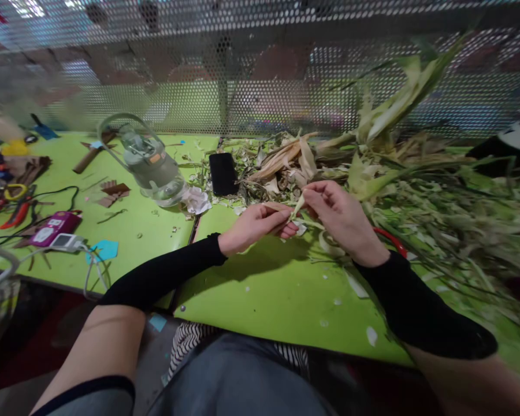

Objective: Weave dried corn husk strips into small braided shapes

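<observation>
My left hand (pixel 264 224) is closed, thumb against fingers, on one end of a pale green corn husk strip (pixel 298 207). Just to the right, my right hand (pixel 334 216) pinches the strip's upper end between thumb and fingertips. Both hands hover above the green table (pixel 251 294), close together. Below the right hand hangs or lies a curled pale husk piece (pixel 329 245); I cannot tell whether it joins the strip. Behind the hands lies a heap of dry tan corn husks (pixel 286 159).
A black phone (pixel 223 174) and a large clear water bottle (pixel 153 164) stand near the hands' far left. Fresh corn husks (pixel 385 127) and shredded leaves (pixel 459 214) pile at right, beside red handles (pixel 390 241). A purple device (pixel 55 228), cables and pliers (pixel 17 214) lie left. A perforated metal screen (pixel 225 75) borders the back.
</observation>
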The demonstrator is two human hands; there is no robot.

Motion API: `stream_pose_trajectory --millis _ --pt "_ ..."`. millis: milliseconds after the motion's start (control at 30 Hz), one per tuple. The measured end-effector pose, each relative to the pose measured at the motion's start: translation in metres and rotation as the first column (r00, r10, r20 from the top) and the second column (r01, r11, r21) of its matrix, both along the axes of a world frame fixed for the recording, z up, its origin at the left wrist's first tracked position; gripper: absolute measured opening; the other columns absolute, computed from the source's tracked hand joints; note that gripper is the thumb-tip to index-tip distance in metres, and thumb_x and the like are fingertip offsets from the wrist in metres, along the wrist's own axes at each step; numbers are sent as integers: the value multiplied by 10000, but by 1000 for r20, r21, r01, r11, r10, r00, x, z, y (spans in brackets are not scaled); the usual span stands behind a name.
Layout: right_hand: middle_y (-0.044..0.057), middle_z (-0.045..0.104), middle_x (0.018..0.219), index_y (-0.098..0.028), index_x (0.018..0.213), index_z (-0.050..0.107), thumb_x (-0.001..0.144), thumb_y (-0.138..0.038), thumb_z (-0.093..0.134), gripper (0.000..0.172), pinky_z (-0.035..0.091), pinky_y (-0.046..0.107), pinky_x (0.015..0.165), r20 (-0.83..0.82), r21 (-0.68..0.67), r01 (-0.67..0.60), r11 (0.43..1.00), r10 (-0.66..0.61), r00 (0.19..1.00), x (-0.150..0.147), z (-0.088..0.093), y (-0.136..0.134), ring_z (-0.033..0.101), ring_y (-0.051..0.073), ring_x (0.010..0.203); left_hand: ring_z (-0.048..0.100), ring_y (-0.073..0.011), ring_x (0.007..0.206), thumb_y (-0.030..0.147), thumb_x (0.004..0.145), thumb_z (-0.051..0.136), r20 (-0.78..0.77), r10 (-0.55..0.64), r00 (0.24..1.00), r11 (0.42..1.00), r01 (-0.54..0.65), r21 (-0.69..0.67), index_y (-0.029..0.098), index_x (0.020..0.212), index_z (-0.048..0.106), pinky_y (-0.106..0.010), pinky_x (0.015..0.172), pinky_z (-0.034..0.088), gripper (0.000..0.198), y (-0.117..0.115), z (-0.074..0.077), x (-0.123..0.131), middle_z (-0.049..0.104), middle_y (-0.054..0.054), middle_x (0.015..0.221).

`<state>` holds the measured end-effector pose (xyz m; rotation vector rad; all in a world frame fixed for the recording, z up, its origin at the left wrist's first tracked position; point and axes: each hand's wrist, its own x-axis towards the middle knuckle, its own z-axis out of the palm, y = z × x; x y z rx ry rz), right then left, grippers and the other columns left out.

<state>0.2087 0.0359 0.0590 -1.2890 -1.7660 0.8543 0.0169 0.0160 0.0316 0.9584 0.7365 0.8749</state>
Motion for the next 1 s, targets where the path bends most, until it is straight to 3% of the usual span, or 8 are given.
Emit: stream_pose_trajectory --millis 100,200,300,467,567,700,867,1000 --pt "41 686 795 -232 909 653 900 -767 574 541 450 330 611 64 -38 -71 997 73 995 1 -1 1 600 190 690 697 -88 754 239 957 671 -14 72 997 997 -71 19 100 1047 662 -291 865 556 165 4 4 -2 752 -33 831" --pt "8 637 714 -223 837 652 874 -730 646 508 385 304 565 80 1 -103 995 103 992 -2 -2 0 532 158 627 706 -85 746 139 940 657 -27 61 998 995 -59 85 123 1102 606 -266 814 545 171 5 9 -5 740 -5 810" --pt "-10 628 694 -219 851 663 827 -712 710 495 375 293 552 -58 -78 -172 982 167 984 -5 0 -3 505 138 597 700 -82 694 103 931 649 -70 51 996 988 -40 146 163 1089 511 -242 741 523 218 6 11 -8 721 34 743" --pt "38 761 854 -209 973 667 769 -594 825 463 480 313 670 -234 -252 -334 908 278 932 -10 1 -8 679 183 755 671 -82 611 244 877 776 -189 8 982 987 22 158 191 995 445 -222 655 481 355 10 12 -13 682 69 655" --pt "6 722 745 -204 946 629 767 -572 837 460 433 283 600 -254 -253 -296 921 232 939 -9 -5 -7 630 150 658 689 -85 672 316 871 790 -198 -18 980 984 53 172 172 1003 489 -228 683 489 358 10 15 -17 711 38 711" --pt "-63 578 602 -203 933 619 759 -579 838 468 340 254 512 -248 -209 -202 957 148 957 -5 -8 -2 483 101 529 702 -91 718 279 892 762 -153 -15 988 974 49 223 171 1013 506 -223 687 484 304 8 17 -20 725 22 741" --pt "-16 638 680 -204 923 653 837 -577 770 401 433 270 549 -318 -237 -257 937 175 932 -2 1 -3 544 120 589 697 -87 721 195 939 672 -166 -50 985 976 83 201 153 1067 537 -233 719 510 190 7 16 -19 722 7 764" --pt "-19 635 672 -210 942 671 917 -507 693 299 441 259 559 -333 -243 -251 937 162 929 -5 3 -5 528 106 581 702 -101 745 193 902 722 -186 -61 981 977 97 191 144 1224 543 -252 742 517 371 5 16 -16 735 -14 849"
